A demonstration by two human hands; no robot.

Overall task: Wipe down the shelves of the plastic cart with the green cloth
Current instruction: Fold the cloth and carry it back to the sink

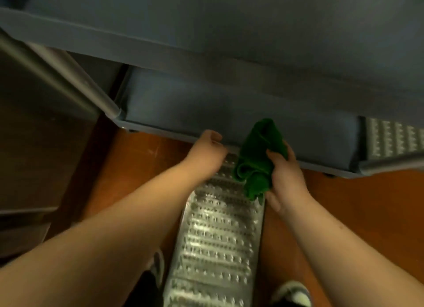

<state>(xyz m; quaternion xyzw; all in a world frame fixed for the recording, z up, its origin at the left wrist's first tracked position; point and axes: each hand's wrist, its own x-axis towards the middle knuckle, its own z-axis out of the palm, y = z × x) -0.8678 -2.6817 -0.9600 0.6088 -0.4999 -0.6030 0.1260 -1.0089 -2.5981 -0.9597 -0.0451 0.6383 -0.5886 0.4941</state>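
I look down at a grey-blue plastic cart. Its top shelf (206, 27) fills the upper view, and its bottom shelf (183, 105) shows below that. The green cloth (257, 155) is bunched up in my right hand (286, 176), held just over the front lip of the bottom shelf. My left hand (206, 150) sits at that same front lip, to the left of the cloth, with its fingers curled; whether it grips the rim is unclear.
A perforated metal floor grate (218, 238) runs between my feet, and another grate (394, 139) lies at the right. A metal cart post (91, 84) slants at the left beside a dark steel cabinet (34, 123). The floor (355, 203) is reddish-brown.
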